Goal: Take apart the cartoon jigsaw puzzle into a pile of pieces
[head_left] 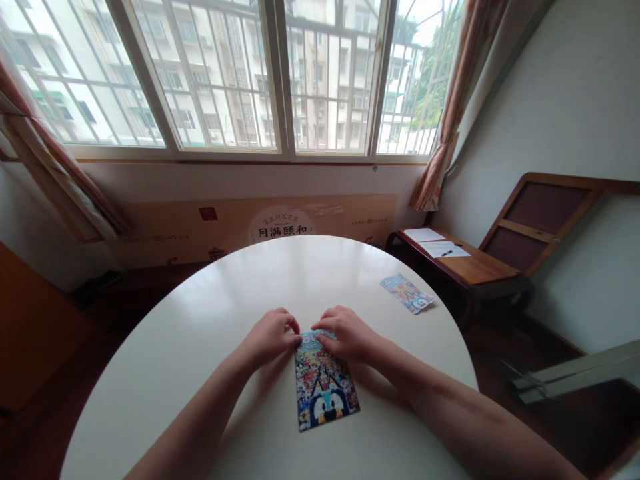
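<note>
A colourful cartoon-printed packet [325, 390] lies flat on the round white table [200, 333], straight in front of me. My left hand [273, 337] pinches its far left corner with curled fingers. My right hand [347, 333] pinches the far right corner the same way. Both hands meet at the packet's top edge. A second, smaller printed packet [407, 293] lies alone near the table's right edge, out of reach of either hand.
A wooden bench [470, 267] with white papers [435, 243] and a pen stands to the right by the wall. A printed cardboard panel [280, 223] leans under the window. Metal bars [575, 377] lie on the floor at the right.
</note>
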A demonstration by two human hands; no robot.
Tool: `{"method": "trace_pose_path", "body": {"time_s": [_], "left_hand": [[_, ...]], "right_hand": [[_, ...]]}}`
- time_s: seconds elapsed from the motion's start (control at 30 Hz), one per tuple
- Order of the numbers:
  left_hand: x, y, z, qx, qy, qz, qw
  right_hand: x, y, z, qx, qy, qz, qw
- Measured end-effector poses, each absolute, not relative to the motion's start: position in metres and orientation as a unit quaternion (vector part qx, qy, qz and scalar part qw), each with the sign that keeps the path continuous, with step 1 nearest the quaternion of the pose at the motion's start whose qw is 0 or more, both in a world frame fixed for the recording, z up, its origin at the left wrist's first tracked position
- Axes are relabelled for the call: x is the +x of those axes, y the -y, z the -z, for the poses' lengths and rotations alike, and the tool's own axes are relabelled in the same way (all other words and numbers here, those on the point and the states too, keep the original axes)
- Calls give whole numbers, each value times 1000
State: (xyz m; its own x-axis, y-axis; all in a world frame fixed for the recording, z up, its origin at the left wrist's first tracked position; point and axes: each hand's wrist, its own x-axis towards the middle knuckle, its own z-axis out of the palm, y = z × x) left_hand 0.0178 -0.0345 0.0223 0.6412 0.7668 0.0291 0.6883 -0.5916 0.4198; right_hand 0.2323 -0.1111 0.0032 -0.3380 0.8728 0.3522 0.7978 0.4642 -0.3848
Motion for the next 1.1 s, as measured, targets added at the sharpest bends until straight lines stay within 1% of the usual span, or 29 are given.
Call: {"method": "trace_pose_path", "body": {"time_s": [0.07, 0.13, 0.23, 0.3, 0.37, 0.47, 0.63, 1.1], "left_hand": [[18, 37, -25, 890, -409, -97, 176], [18, 42, -28, 897, -401, -97, 157], [23, 53, -31, 919, -362, -89, 123], [28, 63, -32, 935, -330, -65, 111], [36, 75, -32, 947, -299, -30, 111], [48, 91, -29, 960, -254, 11, 117], [60, 101, -20, 964, -231, 51, 118], [53, 79, -14, 967, -235, 19, 94]], "right_hand": [[249, 106, -10, -548, 788, -51, 274], [277, 99, -16, -617, 735, -20, 279], [328, 88, -18, -755, 612, 5, 237], [360, 84, -14, -827, 525, -8, 203], [385, 83, -7, -867, 463, -37, 179], [404, 83, 1, -888, 427, -72, 156], [414, 83, 5, -897, 412, -74, 144], [421, 87, 7, -897, 405, -64, 165]]}}
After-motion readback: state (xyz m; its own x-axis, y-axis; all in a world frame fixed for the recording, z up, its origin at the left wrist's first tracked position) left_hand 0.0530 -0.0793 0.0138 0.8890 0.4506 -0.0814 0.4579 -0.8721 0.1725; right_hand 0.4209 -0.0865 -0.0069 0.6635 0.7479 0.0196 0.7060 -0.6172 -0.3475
